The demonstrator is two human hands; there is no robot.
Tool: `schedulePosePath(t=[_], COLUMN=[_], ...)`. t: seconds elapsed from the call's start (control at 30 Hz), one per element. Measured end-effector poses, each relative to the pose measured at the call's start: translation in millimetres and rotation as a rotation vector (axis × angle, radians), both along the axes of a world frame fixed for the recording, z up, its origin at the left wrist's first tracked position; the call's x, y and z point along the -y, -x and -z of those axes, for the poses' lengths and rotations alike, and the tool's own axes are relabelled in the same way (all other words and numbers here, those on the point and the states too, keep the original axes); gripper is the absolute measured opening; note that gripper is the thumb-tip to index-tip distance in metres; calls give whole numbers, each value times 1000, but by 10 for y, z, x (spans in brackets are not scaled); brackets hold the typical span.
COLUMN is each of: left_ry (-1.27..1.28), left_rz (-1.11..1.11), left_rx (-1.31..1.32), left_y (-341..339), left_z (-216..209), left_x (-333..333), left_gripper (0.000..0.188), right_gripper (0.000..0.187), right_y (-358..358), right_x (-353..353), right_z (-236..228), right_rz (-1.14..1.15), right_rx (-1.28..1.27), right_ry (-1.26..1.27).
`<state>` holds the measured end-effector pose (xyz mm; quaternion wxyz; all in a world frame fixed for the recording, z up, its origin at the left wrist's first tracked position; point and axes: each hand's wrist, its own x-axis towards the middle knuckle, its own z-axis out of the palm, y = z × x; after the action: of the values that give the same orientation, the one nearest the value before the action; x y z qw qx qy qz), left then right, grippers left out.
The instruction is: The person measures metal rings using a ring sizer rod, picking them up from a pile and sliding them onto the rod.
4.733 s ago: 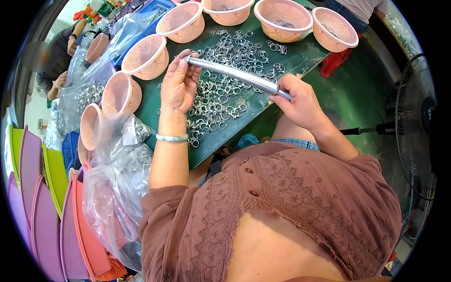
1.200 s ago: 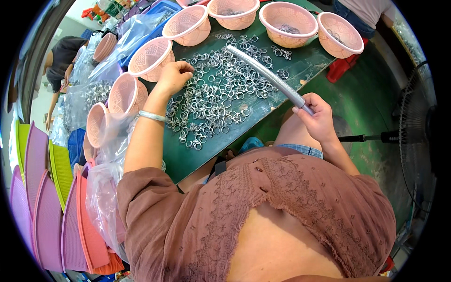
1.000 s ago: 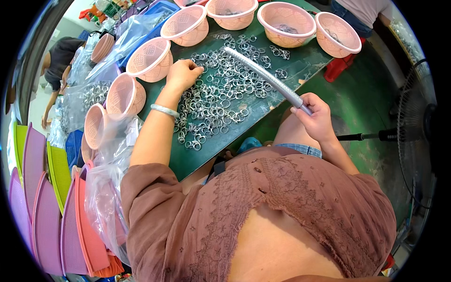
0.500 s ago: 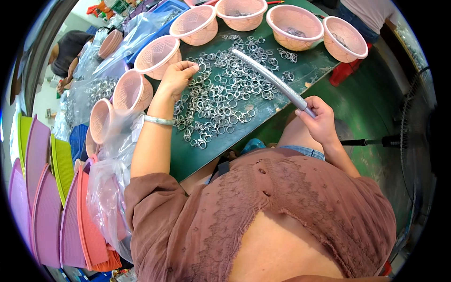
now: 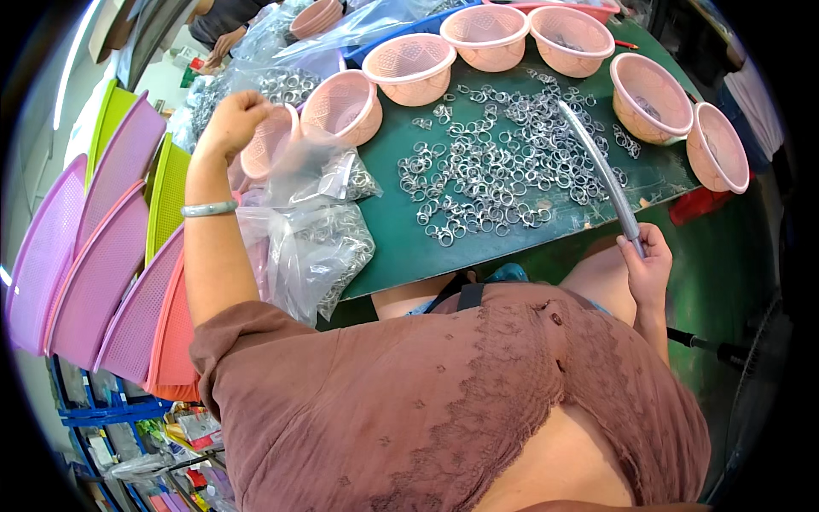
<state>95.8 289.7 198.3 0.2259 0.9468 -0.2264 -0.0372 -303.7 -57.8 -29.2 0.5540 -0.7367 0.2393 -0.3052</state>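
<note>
My right hand grips the thick lower end of a silver ring mandrel, which slants up and left over the table's edge. Silver rings lie loosely spread on the green table left of the mandrel. My left hand, with a pale bangle at the wrist, is raised at the far left. Its fingers are closed, and what they hold, if anything, is hidden. Just beyond its fingertips stands a small pink basket, with another pink basket to its right.
More pink baskets curve round the table's back; the right ones hold some rings. Clear plastic bags of rings lie at the left. Purple, green and coral baskets are stacked beyond my left arm. Another person's hand shows at top left.
My left hand has gone from above the rings leftward to the baskets at the far left. The view has turned left. My right hand keeps hold of the ring mandrel.
</note>
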Motion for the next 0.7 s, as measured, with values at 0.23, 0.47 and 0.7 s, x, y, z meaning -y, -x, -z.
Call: schedulePosePath(t=[0.23,0.47,0.7], left_ry=[105,171,185], left_rz=[-56,-91,-246], left_rx=[-305,-249,-351], left_y=[172,311,237], left_z=[-7,200,360], left_x=[-143,-106,-149], left_gripper=[12,12,14], right_gripper=[11,12,12], right_y=[-6,44,59], right_x=[23,54,62], right_z=[-50,-31,-15], right_rz=[-10,-5,-11], right_rx=[-2,7,39], right_ry=[33,10,-4])
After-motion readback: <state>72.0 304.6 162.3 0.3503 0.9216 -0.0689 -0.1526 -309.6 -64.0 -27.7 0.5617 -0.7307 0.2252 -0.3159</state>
